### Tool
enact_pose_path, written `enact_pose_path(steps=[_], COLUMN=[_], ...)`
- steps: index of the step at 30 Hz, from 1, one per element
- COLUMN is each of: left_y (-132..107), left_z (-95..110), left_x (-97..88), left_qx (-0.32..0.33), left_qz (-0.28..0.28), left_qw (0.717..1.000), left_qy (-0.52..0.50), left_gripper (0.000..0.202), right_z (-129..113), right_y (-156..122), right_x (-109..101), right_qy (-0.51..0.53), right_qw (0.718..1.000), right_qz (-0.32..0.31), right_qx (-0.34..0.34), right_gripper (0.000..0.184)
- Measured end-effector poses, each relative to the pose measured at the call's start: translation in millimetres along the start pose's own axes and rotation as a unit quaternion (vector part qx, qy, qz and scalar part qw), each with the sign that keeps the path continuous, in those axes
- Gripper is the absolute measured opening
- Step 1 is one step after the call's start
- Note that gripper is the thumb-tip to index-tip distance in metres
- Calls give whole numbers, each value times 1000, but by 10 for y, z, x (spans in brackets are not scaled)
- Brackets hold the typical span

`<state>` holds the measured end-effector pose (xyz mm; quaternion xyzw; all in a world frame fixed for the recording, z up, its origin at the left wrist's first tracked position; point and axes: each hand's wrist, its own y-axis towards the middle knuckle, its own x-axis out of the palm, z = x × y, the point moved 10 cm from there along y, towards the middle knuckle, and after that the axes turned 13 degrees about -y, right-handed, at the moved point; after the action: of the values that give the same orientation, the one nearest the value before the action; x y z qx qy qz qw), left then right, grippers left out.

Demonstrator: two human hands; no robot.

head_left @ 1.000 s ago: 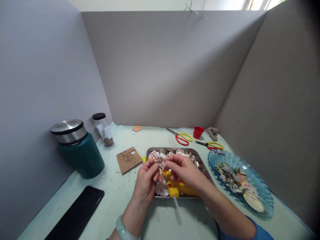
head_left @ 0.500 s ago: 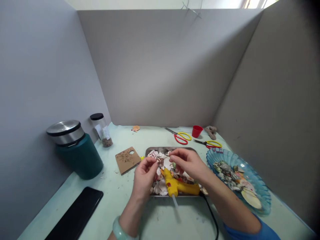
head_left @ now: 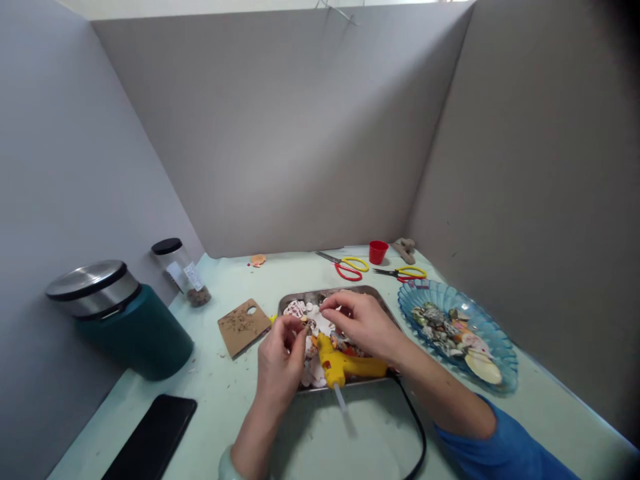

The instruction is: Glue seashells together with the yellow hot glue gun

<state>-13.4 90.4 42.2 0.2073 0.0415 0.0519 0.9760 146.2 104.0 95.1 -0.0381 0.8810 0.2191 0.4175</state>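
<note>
A steel tray holds several seashells and a yellow glue gun with a glue stick poking out its back and a black cord trailing toward me. My left hand hovers at the tray's near left corner, its fingers pinched on a small shell. Over the middle of the tray, my right hand pinches something small and pale that I cannot make out. The two hands are a little apart.
A blue glass dish of shells lies right of the tray. Two yellow-and-red scissors and a red cup lie at the back. A brown card, a jar, a teal bin and a black phone are on the left.
The hands, which met over one shell, have parted. My right hand reached down among the shells in the tray. The view tilted and shifted a little.
</note>
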Motion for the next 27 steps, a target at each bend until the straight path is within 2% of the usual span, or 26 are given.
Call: enact_pose_path(steps=[5,11,14,17,20,23,25,27], left_y=[-36,-70,-77,-76,-54,-32,-26,-20], left_z=[15,26,20,55,78,14,-41,-73], left_x=[83,163,168,173,102,-21,-40,-3], left_qx=[0,23,20,26,14,-33,-65,-89], left_qz=[-28,-61,-61,-64,-34,30,50,44], left_qw=[999,998,998,997,999,991,979,971], left_qy=[-23,25,19,24,-19,-125,-184,-218], left_gripper=[13,15,15,12,11,14,16,18], right_z=[-215,-339,-368,-343,-269,-132,-4,112], right_y=[-68,-124,-139,-131,-95,-43,-14,-10], right_x=[83,257,302,305,233,170,195,270], right_qy=[-108,-249,-274,-275,-210,-76,29,137], right_qw=[990,956,945,947,970,995,999,986], right_qz=[4,-22,-33,-38,-26,-24,-45,-76], right_qx=[-88,-155,-174,-161,-122,-64,-8,55], right_gripper=[12,9,9,10,11,13,13,12])
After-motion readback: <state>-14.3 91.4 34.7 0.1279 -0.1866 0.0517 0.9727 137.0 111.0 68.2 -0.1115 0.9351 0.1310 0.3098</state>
